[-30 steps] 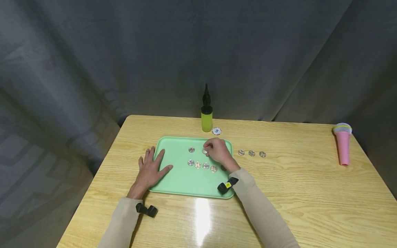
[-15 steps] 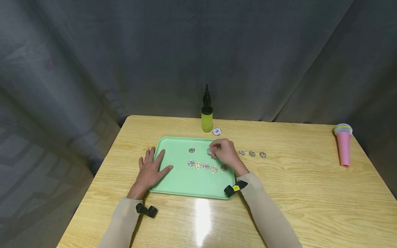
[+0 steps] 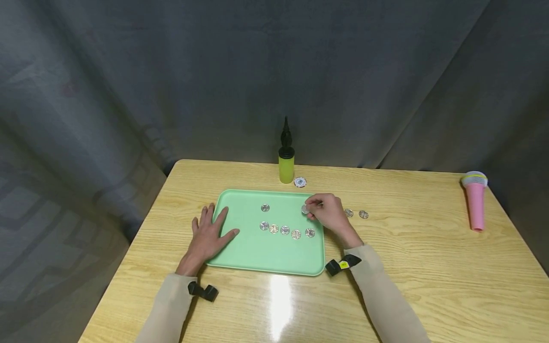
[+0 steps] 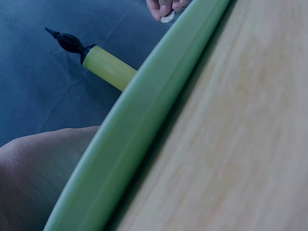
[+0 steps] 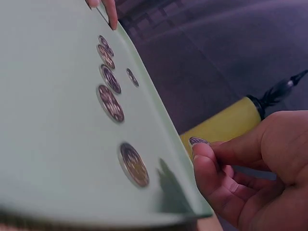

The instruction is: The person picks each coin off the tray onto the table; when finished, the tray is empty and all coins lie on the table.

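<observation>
A coin (image 3: 305, 209) is pinched between the thumb and fingers of the right hand (image 3: 329, 212), apparently just above the right end of the green tray (image 3: 249, 252). The tray's left rim is covered by the left hand (image 3: 208, 239), its fingers spread. Five coins (image 3: 285, 230) are lined up on the tray, with a lone coin (image 3: 265, 207) behind; two others (image 3: 363, 214) are seen on the surface (image 3: 429, 262).

Beyond the hands (image 3: 207, 240) (image 3: 331, 213) hangs a dark grey cloth curtain (image 3: 334, 81), its stretch left of the hands marked with a faint angular pattern (image 3: 116, 190). Beneath the hands lies a light yellow-brown, wood-grained tabletop (image 3: 429, 262) with a rounded far left corner (image 3: 181, 164); on the near side of the hands, a bright white glare (image 3: 279, 302) streaks it
</observation>
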The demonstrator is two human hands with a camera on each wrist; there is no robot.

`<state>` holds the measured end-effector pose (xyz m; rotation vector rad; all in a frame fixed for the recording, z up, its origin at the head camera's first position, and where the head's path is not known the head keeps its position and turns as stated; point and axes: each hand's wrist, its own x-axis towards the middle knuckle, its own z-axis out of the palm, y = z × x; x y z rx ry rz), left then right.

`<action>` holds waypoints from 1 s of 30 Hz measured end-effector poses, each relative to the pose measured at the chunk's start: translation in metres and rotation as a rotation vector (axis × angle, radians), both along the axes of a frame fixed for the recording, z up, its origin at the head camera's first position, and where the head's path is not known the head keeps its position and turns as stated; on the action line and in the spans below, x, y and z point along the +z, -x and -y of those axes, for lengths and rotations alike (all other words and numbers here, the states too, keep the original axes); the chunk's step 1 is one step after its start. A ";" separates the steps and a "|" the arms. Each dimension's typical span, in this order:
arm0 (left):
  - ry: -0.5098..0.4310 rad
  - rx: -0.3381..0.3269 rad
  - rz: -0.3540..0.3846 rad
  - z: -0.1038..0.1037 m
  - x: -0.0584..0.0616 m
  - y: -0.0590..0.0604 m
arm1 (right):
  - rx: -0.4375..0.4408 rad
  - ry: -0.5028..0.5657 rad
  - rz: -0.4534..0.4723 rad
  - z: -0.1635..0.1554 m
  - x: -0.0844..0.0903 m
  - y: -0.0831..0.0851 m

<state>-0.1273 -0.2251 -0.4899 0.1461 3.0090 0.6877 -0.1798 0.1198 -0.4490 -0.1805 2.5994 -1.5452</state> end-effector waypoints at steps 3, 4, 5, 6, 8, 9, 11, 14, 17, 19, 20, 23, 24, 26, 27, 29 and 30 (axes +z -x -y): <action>0.000 0.005 0.006 0.000 0.000 0.000 | 0.002 -0.007 -0.013 -0.009 0.001 -0.002; 0.000 0.006 0.006 0.000 0.000 0.000 | 0.001 -0.013 -0.020 -0.011 0.001 -0.002; 0.000 0.006 0.006 0.000 0.000 0.000 | 0.001 -0.017 -0.024 -0.014 0.000 -0.002; -0.001 0.007 0.005 0.000 0.000 0.000 | -0.001 -0.018 -0.027 -0.017 0.000 -0.002; -0.003 0.007 0.002 0.000 0.000 -0.001 | -0.004 -0.023 -0.027 -0.022 0.000 -0.003; -0.005 0.008 0.000 0.000 0.000 -0.001 | -0.006 -0.026 -0.027 -0.024 -0.001 -0.003; -0.007 0.008 -0.004 0.000 0.000 -0.001 | -0.009 -0.037 -0.028 -0.028 -0.001 -0.003; -0.005 0.007 -0.009 0.000 -0.001 -0.001 | -0.017 -0.050 -0.027 -0.034 -0.002 -0.002; -0.003 0.005 -0.009 0.001 -0.001 -0.001 | -0.023 -0.056 -0.028 -0.039 -0.002 -0.002; -0.002 0.005 -0.010 0.001 -0.001 -0.001 | -0.029 -0.057 -0.035 -0.042 -0.001 -0.003; -0.003 0.005 -0.008 0.001 -0.001 -0.001 | -0.031 -0.057 -0.038 -0.044 -0.001 -0.003; -0.005 0.003 -0.004 0.000 0.000 -0.001 | -0.040 -0.055 -0.046 -0.050 0.000 -0.004; -0.005 0.004 -0.002 0.000 0.000 -0.001 | -0.043 -0.058 -0.050 -0.052 0.000 -0.004; -0.007 0.004 0.003 0.000 0.000 -0.001 | -0.050 -0.060 -0.052 -0.057 0.001 -0.004; -0.007 0.004 0.004 0.000 0.000 -0.001 | -0.053 -0.065 -0.053 -0.060 0.000 -0.004; -0.008 0.004 0.009 0.000 0.000 -0.001 | -0.059 -0.072 -0.055 -0.065 0.001 -0.005; -0.007 0.004 0.010 0.000 0.000 0.000 | -0.061 -0.076 -0.056 -0.067 0.001 -0.005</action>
